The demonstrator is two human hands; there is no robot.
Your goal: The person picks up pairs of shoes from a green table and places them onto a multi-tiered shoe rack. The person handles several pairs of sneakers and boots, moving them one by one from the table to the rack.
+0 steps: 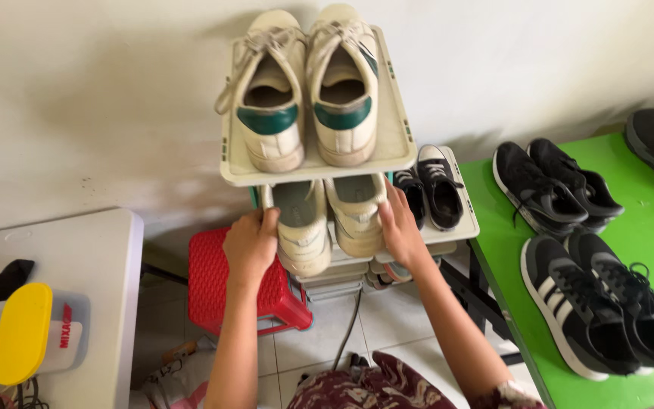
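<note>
A plain pale wall [77, 98] stands behind a narrow grey plastic shoe rack [391, 151] with several shelves, over a floor of light tiles [387, 318]. On the top shelf, a pair of cream leather sneakers with green heel patches [308, 87] sits side by side, heels toward the camera. On the shelf below, a second pair of cream sneakers [327, 220] lies at the front edge. The left hand [250, 246] is curled around the outer side of the left shoe of this lower pair, fingers over its rim. The right hand [401, 231] presses flat against the outer side of the right shoe, fingers together. A small pair of black canvas shoes with white toe caps [429, 193] stands at the right end of the same shelf, just beside the right hand. A red plastic stool [213, 284] is under the rack on the left. At the right, a bright green table [645, 227] carries black sneakers [554, 182] and black sneakers with white stripes [592, 303]. At the left, a white table [92, 250] holds a clear container with yellow lid [28, 333].
</note>
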